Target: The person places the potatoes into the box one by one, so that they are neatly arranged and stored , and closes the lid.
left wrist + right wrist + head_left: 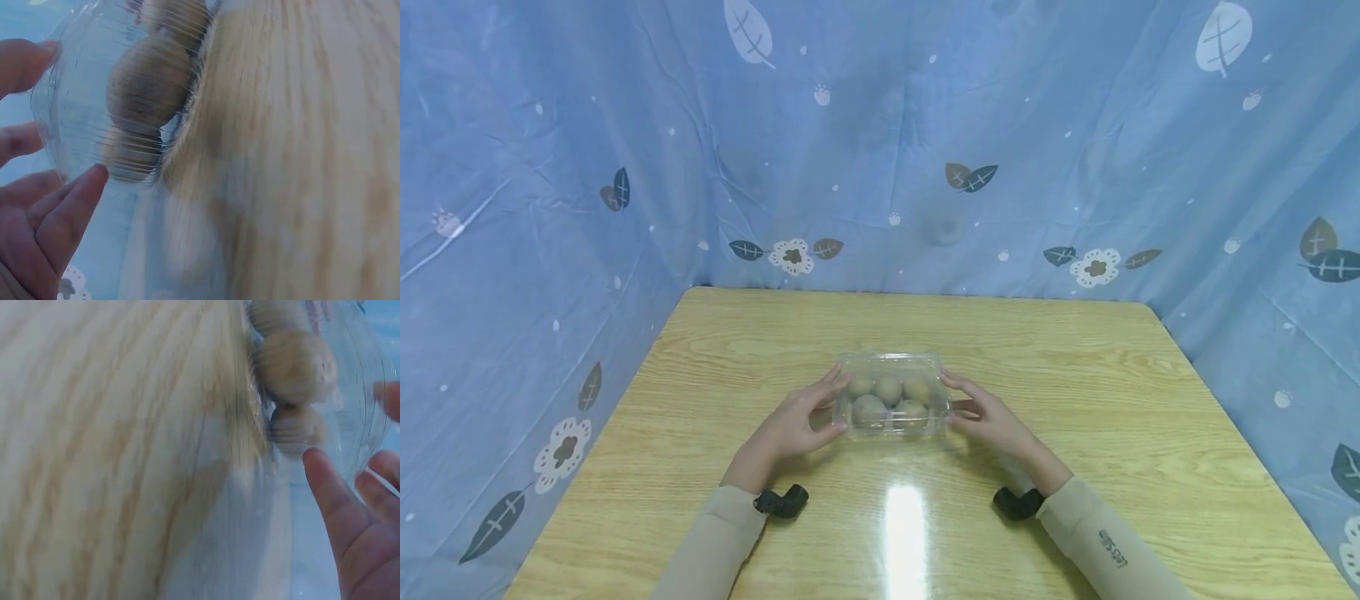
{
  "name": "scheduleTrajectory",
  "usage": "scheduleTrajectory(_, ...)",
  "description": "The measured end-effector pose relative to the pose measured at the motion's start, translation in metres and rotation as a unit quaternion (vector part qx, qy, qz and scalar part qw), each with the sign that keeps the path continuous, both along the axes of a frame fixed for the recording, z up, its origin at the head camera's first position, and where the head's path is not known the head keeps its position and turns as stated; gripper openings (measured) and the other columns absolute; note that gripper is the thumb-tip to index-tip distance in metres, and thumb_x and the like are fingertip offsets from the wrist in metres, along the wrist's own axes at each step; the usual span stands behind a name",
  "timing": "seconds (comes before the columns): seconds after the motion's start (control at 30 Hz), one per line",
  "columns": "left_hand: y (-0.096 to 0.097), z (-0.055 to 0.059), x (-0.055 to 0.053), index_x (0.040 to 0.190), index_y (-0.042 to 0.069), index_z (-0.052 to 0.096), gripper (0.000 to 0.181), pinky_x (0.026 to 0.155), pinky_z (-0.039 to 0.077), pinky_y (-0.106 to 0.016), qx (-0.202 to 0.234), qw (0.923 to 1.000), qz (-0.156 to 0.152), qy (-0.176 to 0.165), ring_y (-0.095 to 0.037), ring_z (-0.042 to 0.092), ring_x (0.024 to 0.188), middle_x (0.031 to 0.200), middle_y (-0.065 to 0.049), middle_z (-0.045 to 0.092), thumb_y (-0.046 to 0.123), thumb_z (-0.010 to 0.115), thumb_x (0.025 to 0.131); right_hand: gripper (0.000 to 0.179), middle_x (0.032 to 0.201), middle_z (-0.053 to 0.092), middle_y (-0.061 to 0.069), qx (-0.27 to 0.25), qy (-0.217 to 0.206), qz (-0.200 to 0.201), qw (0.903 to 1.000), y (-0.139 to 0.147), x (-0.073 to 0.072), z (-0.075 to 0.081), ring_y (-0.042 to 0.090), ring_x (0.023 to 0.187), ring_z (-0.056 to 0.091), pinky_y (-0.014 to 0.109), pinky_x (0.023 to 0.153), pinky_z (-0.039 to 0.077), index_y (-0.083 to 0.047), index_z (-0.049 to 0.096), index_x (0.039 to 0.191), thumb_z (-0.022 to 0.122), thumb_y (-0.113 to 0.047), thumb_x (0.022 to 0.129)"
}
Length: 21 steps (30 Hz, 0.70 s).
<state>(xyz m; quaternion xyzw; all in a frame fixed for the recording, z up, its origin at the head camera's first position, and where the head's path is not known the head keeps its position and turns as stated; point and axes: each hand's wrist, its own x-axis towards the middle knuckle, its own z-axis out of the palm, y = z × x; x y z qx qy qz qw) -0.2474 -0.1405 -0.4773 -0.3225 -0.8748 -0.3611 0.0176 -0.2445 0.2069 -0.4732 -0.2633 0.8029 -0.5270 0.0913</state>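
A clear plastic clamshell box lies near the middle of the wooden table, its lid down. Through its walls show several round tan-brown balls, some larger than others; their exact kind is unclear. My left hand grips the box's left end, thumb at the near corner and fingers at the far corner. At the opposite end my right hand holds the box in a mirrored way. Both wrist views show fingertips against the ribbed clear plastic, with a stack of balls behind it.
The light wooden table has rounded far corners. A blue patterned curtain stands behind it and along both sides. Black wrist devices sit at both cuffs. A bright light reflection lies on the near tabletop.
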Motion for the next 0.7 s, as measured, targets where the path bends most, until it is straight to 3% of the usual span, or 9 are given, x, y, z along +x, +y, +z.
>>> scheduleTrajectory(0.13, 0.000, 0.002, 0.001, 0.148, 0.013, 0.033, 0.073, 0.112, 0.034, -0.049, -0.043, 0.9988, 0.017, 0.016, -0.030, 0.048, 0.128, 0.158, -0.008, 0.018, 0.035, 0.067, 0.087, 0.063, 0.155, 0.022, 0.020, 0.020, -0.006, -0.017, 0.9996, -0.004, 0.003, 0.003, 0.047, 0.118, 0.052, 0.055, 0.102, 0.046, -0.004, 0.030, 0.146, 0.061, -0.010, 0.092)
scheduleTrajectory(0.23, 0.000, 0.003, -0.001, 0.148, 0.014, 0.033, 0.072, 0.113, 0.032, -0.049, -0.050, 0.9985, 0.019, 0.011, -0.031, 0.043, 0.132, 0.158, -0.007, 0.017, 0.036, 0.066, 0.087, 0.064, 0.156, 0.022, 0.017, 0.024, -0.013, -0.025, 0.9993, -0.006, 0.003, 0.003, 0.046, 0.120, 0.051, 0.054, 0.103, 0.045, -0.006, 0.029, 0.147, 0.061, -0.010, 0.092)
scheduleTrajectory(0.47, -0.002, -0.004, -0.005, 0.147, 0.011, 0.035, 0.071, 0.104, 0.046, -0.039, 0.001, 0.9999, -0.008, -0.013, -0.028, 0.052, 0.124, 0.157, -0.011, 0.019, 0.031, 0.067, 0.088, 0.064, 0.156, 0.021, 0.018, 0.001, -0.011, -0.024, 0.9997, -0.004, 0.002, -0.005, 0.047, 0.127, 0.044, 0.051, 0.105, 0.044, -0.003, 0.030, 0.147, 0.062, -0.008, 0.091)
scheduleTrajectory(0.7, 0.000, -0.007, -0.004, 0.147, 0.012, 0.034, 0.070, 0.098, 0.051, -0.032, 0.057, 0.9959, -0.015, -0.069, -0.030, 0.051, 0.126, 0.159, -0.006, 0.015, 0.025, 0.068, 0.088, 0.065, 0.156, 0.022, 0.017, -0.015, -0.003, -0.022, 0.9996, 0.000, 0.005, -0.010, 0.047, 0.130, 0.040, 0.051, 0.105, 0.043, -0.007, 0.029, 0.148, 0.061, -0.011, 0.092)
